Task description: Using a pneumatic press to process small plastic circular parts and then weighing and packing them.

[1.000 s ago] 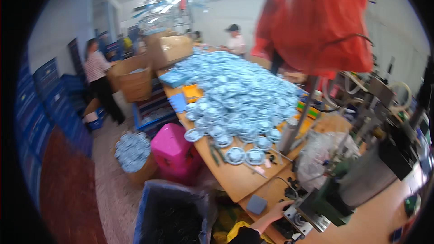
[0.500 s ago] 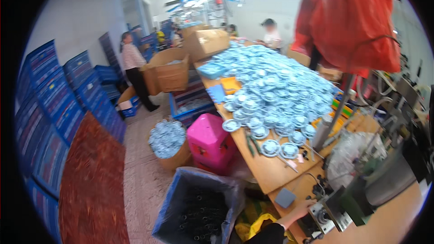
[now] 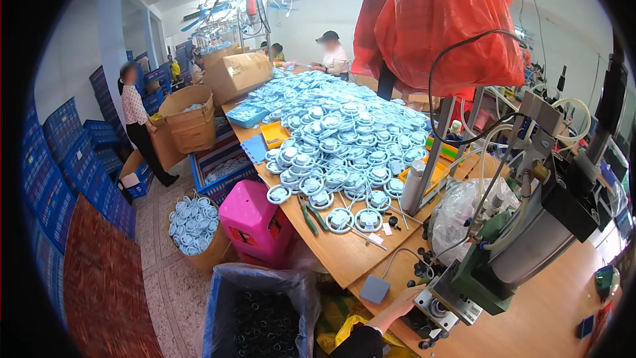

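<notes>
My left hand (image 3: 400, 301), in a dark sleeve, reaches from the lower edge to the left side of a metal fixture (image 3: 437, 306). Its fingertips run in against the fixture, so their grip is hidden. Above the fixture stands a green press head (image 3: 480, 282) with a large grey cylinder (image 3: 530, 248). Small black knobs (image 3: 424, 266) lie behind the hand. Beside it on the table is a grey square block (image 3: 375, 288) with a cable. My right hand does not show.
Light-blue ring-shaped parts (image 3: 351, 126) are heaped on the long table. Pliers (image 3: 310, 215) lie at its near edge. Below stand a lined blue bin (image 3: 218, 305) of black rings, a pink stool (image 3: 252, 215) and a carton of blue parts (image 3: 193, 225). A red bag (image 3: 444, 33) hangs above.
The view has turned to the right, so the table and press sit further left and more of the press shows. My left hand stays at the fixture.
</notes>
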Demonstrator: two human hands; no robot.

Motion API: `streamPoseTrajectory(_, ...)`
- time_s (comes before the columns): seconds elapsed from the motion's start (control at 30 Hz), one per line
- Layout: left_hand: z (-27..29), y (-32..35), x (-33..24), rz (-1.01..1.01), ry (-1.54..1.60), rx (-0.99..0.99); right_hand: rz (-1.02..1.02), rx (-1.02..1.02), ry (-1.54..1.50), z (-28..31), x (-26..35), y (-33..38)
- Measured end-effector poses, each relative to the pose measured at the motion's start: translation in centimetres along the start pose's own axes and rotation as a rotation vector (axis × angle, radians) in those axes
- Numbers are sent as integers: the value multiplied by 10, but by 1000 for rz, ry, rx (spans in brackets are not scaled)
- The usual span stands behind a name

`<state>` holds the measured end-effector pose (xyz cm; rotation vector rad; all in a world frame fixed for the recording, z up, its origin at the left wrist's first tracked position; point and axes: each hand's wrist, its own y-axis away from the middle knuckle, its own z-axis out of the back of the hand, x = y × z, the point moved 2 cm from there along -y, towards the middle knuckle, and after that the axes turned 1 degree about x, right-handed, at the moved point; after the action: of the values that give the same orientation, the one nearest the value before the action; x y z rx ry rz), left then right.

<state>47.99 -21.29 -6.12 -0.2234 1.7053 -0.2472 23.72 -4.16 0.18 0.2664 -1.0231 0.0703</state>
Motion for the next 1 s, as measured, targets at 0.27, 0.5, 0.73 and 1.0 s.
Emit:
streamPoseTrajectory(0.27, -18, 19, -19, 51, -63, -27, 101, -54, 36, -6, -36, 5)
streamPoseTrajectory(0.5, 7, 7, -78, 133, -175, -29, 560, -70, 304, -40, 72, -59)
streamPoseTrajectory(0.73, 12, 4, -39, 115, 122, -159, 569, -56, 578, -62, 67, -89)
streamPoseTrajectory(1.0, 6, 13, -41, 80, -223, -125, 479, -140, 657, -83, 52, -114)
